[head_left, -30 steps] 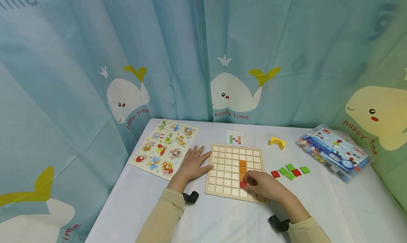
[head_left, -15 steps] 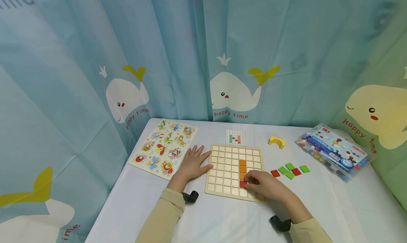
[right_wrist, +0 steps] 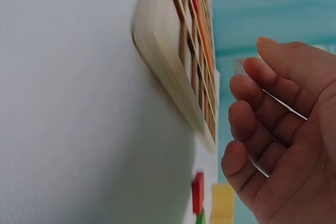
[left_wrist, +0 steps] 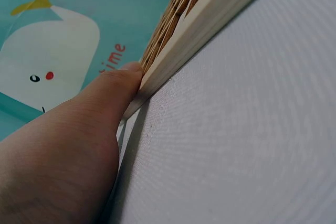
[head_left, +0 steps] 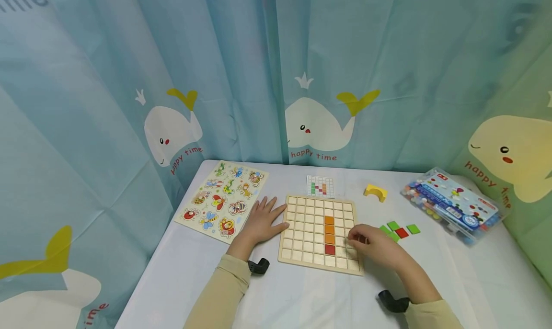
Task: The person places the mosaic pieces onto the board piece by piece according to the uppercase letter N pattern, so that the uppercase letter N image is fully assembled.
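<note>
A wooden grid board (head_left: 304, 233) lies on the white table, with a column of several orange tiles (head_left: 329, 229) and a red tile (head_left: 329, 249) below them. At its left edge my left hand (head_left: 260, 222) is spread out, the thumb (left_wrist: 123, 80) touching the rim. Over the board's right edge hovers my right hand (head_left: 379, 247), fingers loosely bent; the right wrist view shows nothing between them. Just beyond it lie several loose green tiles (head_left: 413, 229) and a red one (head_left: 401, 232). Another red tile (right_wrist: 197, 192) shows in the right wrist view.
Behind the board lies a printed pattern card (head_left: 320, 187). A yellow arch block (head_left: 376, 193) stands right of it. A clear box of colourful pieces (head_left: 453, 207) sits far right, and an insect picture board (head_left: 222, 199) far left. A whale-print curtain (head_left: 241, 80) hangs behind.
My right hand has let go of the red tile and moved right, off the column to the board's right edge, covering one loose red tile. My left hand has stayed still.
</note>
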The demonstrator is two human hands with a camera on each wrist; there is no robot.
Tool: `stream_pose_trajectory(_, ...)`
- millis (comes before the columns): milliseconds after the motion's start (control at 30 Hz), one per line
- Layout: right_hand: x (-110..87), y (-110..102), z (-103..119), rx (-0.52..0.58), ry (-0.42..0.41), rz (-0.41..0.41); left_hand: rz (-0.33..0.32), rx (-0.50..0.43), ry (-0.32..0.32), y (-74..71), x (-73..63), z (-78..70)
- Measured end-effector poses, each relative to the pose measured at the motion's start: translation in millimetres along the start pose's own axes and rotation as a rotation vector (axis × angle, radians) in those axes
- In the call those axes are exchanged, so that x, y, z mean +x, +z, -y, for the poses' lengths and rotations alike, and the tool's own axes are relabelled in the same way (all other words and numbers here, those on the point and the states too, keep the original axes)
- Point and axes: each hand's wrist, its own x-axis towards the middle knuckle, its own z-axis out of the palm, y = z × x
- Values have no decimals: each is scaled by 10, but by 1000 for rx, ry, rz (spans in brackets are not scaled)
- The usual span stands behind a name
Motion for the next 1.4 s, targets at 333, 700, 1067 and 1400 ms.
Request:
stream_pose_trajectory(333, -189, -326, -275, -39, 58, -110, -3, -2, 2, -2, -5, -3)
stream_pose_trajectory(700, -429, -639, -720, -78, 205, -174, -4, -3, 1, -14, -12, -13)
stream_pose_trajectory(1067, -562, -766, -1046, -103, 222, -173, -3, -2, -2, -16, -16, -18)
stream_pose_trajectory(1400, -486, -637, -1224, -66, 288, -116, -5, -6, 2, -28, -19, -26)
